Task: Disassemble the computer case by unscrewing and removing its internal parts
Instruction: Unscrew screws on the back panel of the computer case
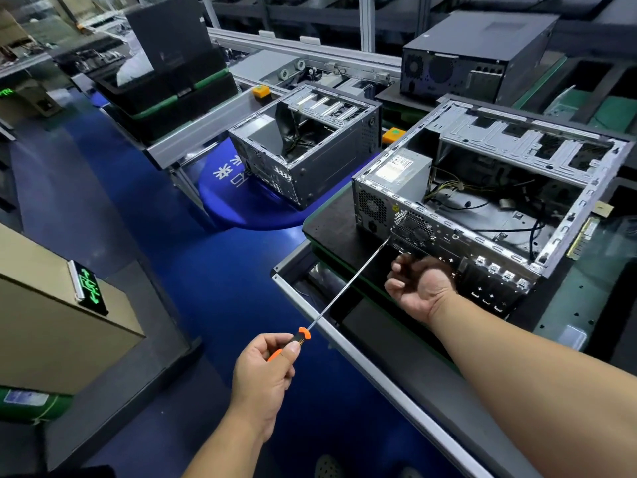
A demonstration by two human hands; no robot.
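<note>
Two bare forearms, no sleeves

The left hand and right hand wear no gloves, rings or watch; both forearms show uncovered to the frame's edge.

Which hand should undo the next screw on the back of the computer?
The left hand, probably: it grips the screwdriver, whose tip meets the computer case back panel. The right hand holds no visible tool.

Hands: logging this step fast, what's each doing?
Left hand: gripping orange-and-black long-shafted screwdriver.
Right hand: fingers curled; contents cannot be told.
</note>
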